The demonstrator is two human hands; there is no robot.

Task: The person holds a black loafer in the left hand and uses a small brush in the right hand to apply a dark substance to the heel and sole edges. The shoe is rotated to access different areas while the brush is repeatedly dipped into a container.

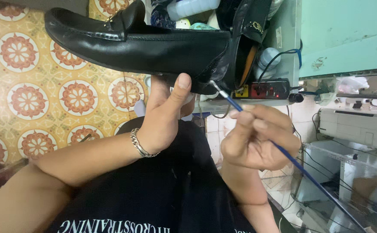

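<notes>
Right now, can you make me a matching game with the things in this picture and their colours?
Things:
1. shoe held in the left hand
2. brush handle held in the right hand
3. bracelet
4. floor tiles

Colours:
A. silver
B. orange and cream with flowers
C. black
D. blue

Pairs: 1-C, 2-D, 3-A, 4-B

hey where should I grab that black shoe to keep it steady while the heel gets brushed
Grip the black shoe at its narrow middle, coming from the sole side, as the left hand does with its thumb by the heel. The long toe sticks out to one side, and this keeps the heel edge open for the brush in the right hand.
</notes>
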